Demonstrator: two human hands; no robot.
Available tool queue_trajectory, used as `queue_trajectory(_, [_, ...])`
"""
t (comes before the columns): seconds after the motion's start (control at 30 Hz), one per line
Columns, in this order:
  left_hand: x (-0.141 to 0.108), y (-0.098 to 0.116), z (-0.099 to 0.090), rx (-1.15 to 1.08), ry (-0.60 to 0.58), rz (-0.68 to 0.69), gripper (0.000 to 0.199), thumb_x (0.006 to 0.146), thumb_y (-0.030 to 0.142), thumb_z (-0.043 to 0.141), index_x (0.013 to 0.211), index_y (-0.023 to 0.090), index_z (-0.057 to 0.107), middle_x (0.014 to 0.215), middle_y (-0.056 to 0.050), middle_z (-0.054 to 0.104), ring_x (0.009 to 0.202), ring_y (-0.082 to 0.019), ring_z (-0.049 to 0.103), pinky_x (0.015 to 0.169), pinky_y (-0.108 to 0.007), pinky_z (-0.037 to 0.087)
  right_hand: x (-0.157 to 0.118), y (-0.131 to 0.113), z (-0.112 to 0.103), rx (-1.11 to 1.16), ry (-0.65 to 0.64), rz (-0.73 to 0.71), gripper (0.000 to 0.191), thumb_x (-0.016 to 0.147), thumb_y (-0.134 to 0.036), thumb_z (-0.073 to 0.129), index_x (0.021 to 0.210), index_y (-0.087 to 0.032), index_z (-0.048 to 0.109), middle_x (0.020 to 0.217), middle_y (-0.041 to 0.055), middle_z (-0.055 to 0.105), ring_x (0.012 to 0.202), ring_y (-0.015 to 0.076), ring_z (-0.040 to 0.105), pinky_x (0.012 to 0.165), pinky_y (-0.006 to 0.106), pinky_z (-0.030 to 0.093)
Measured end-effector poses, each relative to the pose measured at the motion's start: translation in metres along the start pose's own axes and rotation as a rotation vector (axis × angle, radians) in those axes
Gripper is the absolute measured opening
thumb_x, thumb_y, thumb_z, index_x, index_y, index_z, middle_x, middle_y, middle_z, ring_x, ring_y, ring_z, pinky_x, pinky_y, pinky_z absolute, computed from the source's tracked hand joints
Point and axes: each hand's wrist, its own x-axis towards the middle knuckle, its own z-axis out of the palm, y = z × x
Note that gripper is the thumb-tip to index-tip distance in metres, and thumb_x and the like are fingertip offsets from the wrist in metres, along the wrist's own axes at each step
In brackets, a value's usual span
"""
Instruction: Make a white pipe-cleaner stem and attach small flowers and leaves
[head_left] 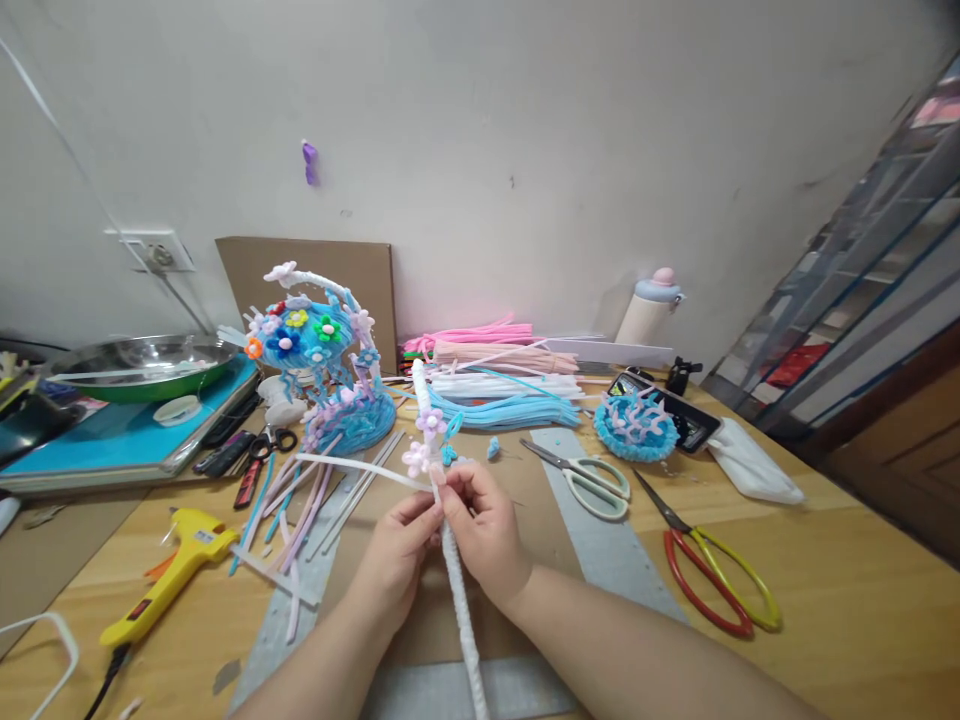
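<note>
My left hand [399, 555] and my right hand [484, 530] meet at a long white wrapped stem [459, 600], fingers closed around it. The stem runs from the bottom edge up past my fingers to a white tip. Above my hands it carries a lilac flower [430, 421], a pale pink flower [415, 459] and a small blue flower [448, 455]. A loose white pipe cleaner [360, 470] sticks out leftward from where my fingertips pinch. What lies right under the fingertips is partly hidden.
A yellow glue gun [176, 570] lies left. Two pairs of scissors, grey-handled [600, 485] and red-and-yellow-handled [712, 575], lie right. Behind stand a flower-covered blue model [315, 345], bundled blue pipe cleaners [502, 408], a blue fuzzy piece [636, 428] and a bottle [649, 308].
</note>
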Motion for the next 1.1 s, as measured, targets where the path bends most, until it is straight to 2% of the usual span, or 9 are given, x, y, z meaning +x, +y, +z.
queue_trajectory(0.23, [0.000, -0.002, -0.002, 0.053, 0.060, 0.011, 0.024, 0.064, 0.027, 0.075, 0.086, 0.018, 0.073, 0.070, -0.003, 0.066, 0.062, -0.011, 0.052, 0.060, -0.020, 0.040, -0.003, -0.003, -0.001, -0.048, -0.004, 0.044, 0.005, 0.085, -0.024, 0.049, 0.082, -0.022, 0.054, 0.071, -0.0003, 0.055, 0.064, 0.0138, 0.053, 0.059, 0.024, 0.043])
queue_trajectory(0.47, [0.000, -0.003, -0.005, 0.088, 0.065, 0.019, 0.026, 0.066, 0.030, 0.073, 0.090, 0.019, 0.073, 0.073, -0.004, 0.067, 0.062, -0.011, 0.050, 0.061, -0.022, 0.040, -0.007, 0.003, 0.003, -0.007, -0.015, 0.086, 0.011, 0.088, -0.030, 0.044, 0.083, -0.021, 0.048, 0.071, -0.0003, 0.049, 0.060, 0.0125, 0.050, 0.054, 0.023, 0.042])
queue_trajectory(0.57, [0.001, -0.002, -0.005, 0.104, 0.064, 0.017, 0.028, 0.066, 0.031, 0.073, 0.091, 0.018, 0.073, 0.071, -0.004, 0.066, 0.061, -0.011, 0.050, 0.059, -0.021, 0.039, -0.006, 0.007, 0.004, 0.004, -0.023, 0.065, 0.013, 0.089, -0.031, 0.043, 0.085, -0.020, 0.047, 0.073, 0.0000, 0.048, 0.061, 0.0122, 0.048, 0.054, 0.023, 0.041])
queue_trajectory(0.7, [0.000, 0.001, -0.005, 0.095, 0.079, 0.039, 0.031, 0.063, 0.031, 0.075, 0.091, 0.017, 0.073, 0.073, -0.005, 0.067, 0.063, -0.012, 0.052, 0.062, -0.022, 0.042, -0.004, 0.009, 0.004, -0.058, -0.028, 0.003, 0.013, 0.090, -0.030, 0.042, 0.086, -0.019, 0.047, 0.076, 0.0007, 0.048, 0.068, 0.0127, 0.049, 0.061, 0.024, 0.041])
queue_trajectory(0.9, [-0.002, 0.002, -0.004, 0.062, 0.023, 0.029, 0.030, 0.065, 0.029, 0.074, 0.092, 0.018, 0.073, 0.075, -0.005, 0.068, 0.068, -0.013, 0.057, 0.064, -0.022, 0.043, -0.002, 0.005, 0.002, -0.104, -0.030, -0.107, 0.010, 0.090, -0.027, 0.042, 0.087, -0.019, 0.047, 0.074, -0.0001, 0.049, 0.066, 0.0122, 0.047, 0.061, 0.024, 0.039])
queue_trajectory(1.1, [-0.003, 0.001, -0.002, 0.038, 0.018, 0.014, 0.030, 0.064, 0.029, 0.075, 0.090, 0.016, 0.072, 0.074, -0.005, 0.068, 0.065, -0.012, 0.056, 0.061, -0.020, 0.042, -0.001, 0.006, 0.002, -0.103, -0.021, -0.108, 0.009, 0.089, -0.027, 0.043, 0.088, -0.020, 0.047, 0.076, -0.0001, 0.052, 0.067, 0.0125, 0.049, 0.062, 0.024, 0.039])
